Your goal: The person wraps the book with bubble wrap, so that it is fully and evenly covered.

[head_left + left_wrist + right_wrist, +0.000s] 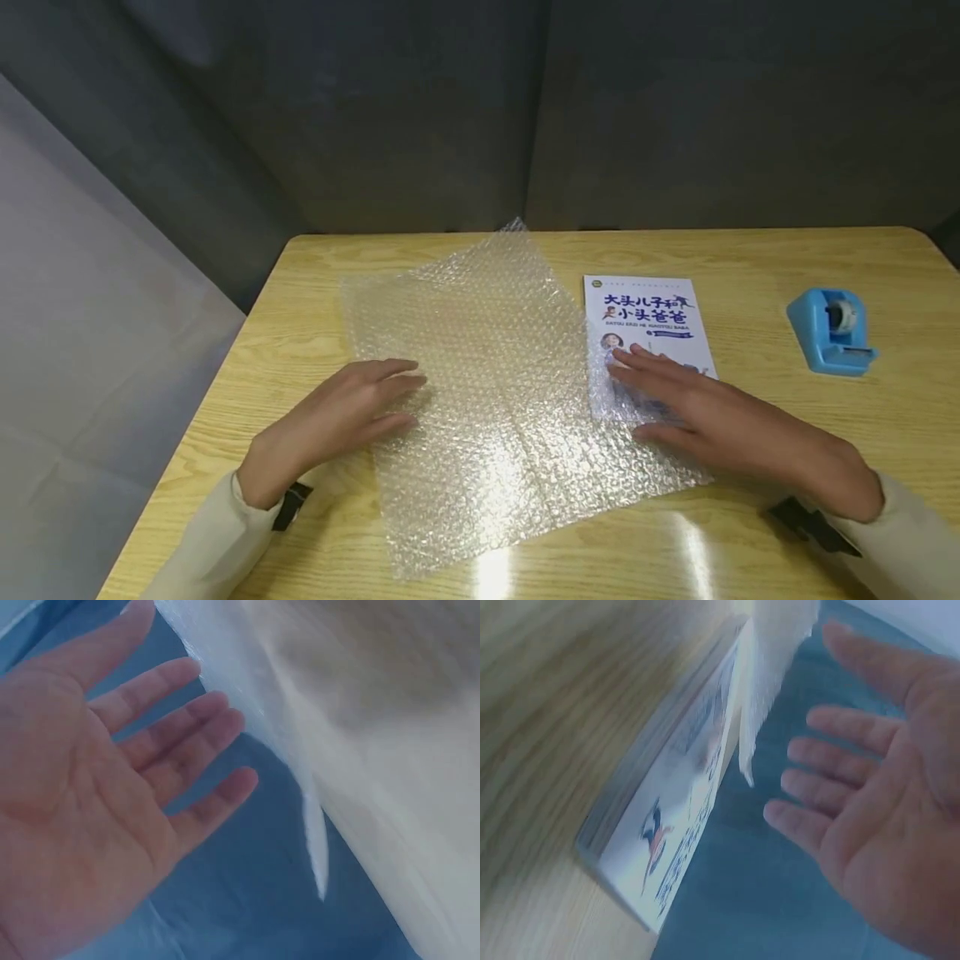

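A clear sheet of bubble wrap (480, 358) lies spread across the middle of the wooden table, its far corner lifted a little. To its right is a white book (645, 312) with blue Chinese lettering, partly under the sheet's right edge. My left hand (352, 408) is over the sheet's left edge, fingers extended and holding nothing. In the left wrist view its palm (90, 802) faces the camera, apart from the wrap. Over the lower part of the book is my right hand (705, 417), fingers loosely straight. The right wrist view shows that palm (900, 825) empty, apart from the book (667, 802).
A blue tape dispenser (832, 332) with a roll of tape stands at the right of the table (765, 267). Behind the table hangs a dark curtain (420, 117). A pale grey cloth (97, 333) slopes along the left side.
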The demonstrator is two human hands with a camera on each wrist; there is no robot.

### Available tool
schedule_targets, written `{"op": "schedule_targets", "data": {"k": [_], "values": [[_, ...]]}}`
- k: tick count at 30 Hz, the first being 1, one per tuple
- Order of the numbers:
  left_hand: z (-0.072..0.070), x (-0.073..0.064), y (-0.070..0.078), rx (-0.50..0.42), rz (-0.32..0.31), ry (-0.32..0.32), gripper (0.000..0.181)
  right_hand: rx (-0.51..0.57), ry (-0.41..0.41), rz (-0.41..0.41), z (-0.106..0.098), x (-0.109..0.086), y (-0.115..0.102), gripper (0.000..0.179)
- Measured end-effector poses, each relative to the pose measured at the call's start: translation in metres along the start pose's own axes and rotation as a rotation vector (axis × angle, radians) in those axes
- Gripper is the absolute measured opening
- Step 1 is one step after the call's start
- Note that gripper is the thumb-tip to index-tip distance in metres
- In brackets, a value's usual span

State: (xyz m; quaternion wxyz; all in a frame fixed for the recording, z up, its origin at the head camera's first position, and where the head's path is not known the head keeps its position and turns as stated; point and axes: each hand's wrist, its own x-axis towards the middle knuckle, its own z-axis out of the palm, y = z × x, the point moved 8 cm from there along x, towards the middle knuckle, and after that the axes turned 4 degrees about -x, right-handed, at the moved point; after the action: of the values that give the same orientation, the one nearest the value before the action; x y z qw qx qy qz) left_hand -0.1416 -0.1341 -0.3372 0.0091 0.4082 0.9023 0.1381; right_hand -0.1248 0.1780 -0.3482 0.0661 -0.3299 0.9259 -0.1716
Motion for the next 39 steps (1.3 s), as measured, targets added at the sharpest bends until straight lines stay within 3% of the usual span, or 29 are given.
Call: {"op": "schedule_targets", "data": {"k": [9,17,22,29,36,39], "values": [[0.004,0.048,0.030,-0.008,0.067,-0.113,0.056,-0.040,0.164,0.111,-0.019,-0.003,0.031,0.069],[0.023,0.098,0.048,-0.087,0.041,-0.223,0.067,0.025,0.208,0.300,-0.022,-0.011,0.065,0.072],[0.030,0.126,0.056,-0.154,0.019,-0.237,0.070,0.066,0.185,0.409,-0.020,-0.014,0.084,0.077],[0.039,0.158,0.064,-0.267,-0.008,-0.253,0.072,0.101,0.184,0.438,-0.020,-0.015,0.094,0.076],[0.045,0.190,0.066,-0.277,-0.053,-0.225,0.071,0.123,0.157,0.481,-0.016,-0.016,0.104,0.077],[0.049,0.202,0.063,-0.264,-0.111,-0.219,0.070,0.133,0.136,0.504,-0.014,-0.017,0.108,0.079]]}}
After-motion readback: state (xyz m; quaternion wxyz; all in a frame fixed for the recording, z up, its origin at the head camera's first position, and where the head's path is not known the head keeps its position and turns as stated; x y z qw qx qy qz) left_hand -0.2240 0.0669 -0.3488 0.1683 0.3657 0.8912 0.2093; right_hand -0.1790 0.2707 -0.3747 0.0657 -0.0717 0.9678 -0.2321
